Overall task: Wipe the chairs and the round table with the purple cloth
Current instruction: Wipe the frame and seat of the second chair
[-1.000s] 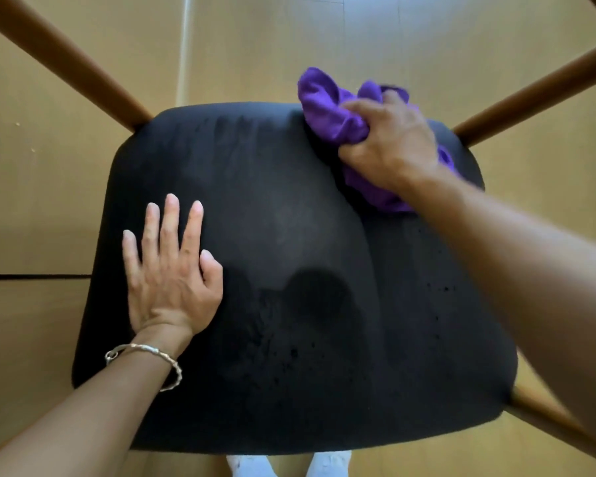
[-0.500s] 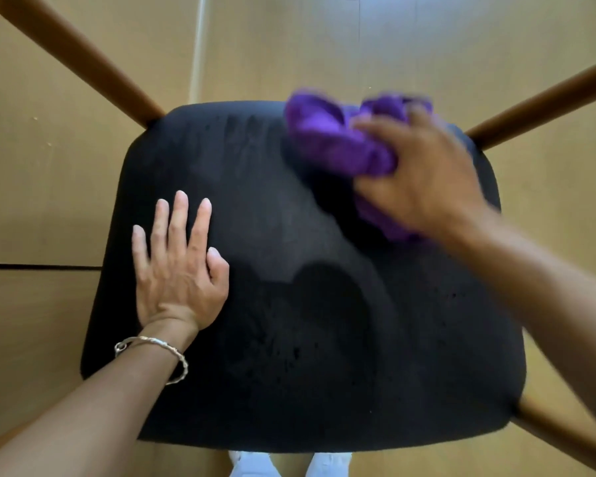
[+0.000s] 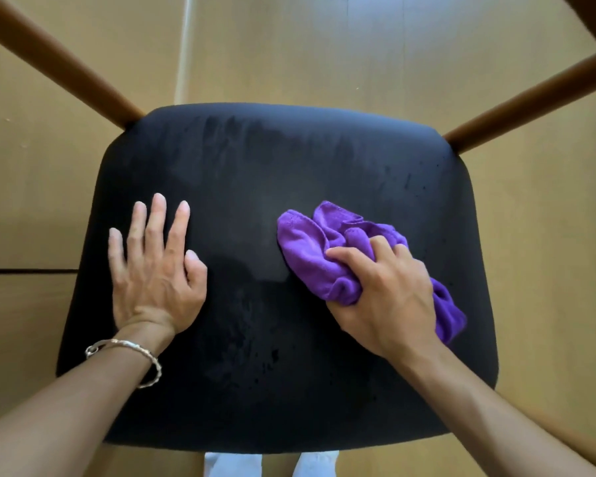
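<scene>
Your right hand (image 3: 389, 301) grips the bunched purple cloth (image 3: 319, 249), pressed on the black chair seat (image 3: 255, 173) right of its centre. Your left hand (image 3: 154, 270) lies flat on the seat's left side, fingers straight and spread, a bracelet (image 3: 124, 349) at the wrist. Wooden legs (image 3: 83, 77) angle out past the seat's far corners.

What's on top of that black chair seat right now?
The left hand rests flat on it; the right hand grips a bunched purple cloth there. The seat beneath hands and cloth is hidden.
</scene>
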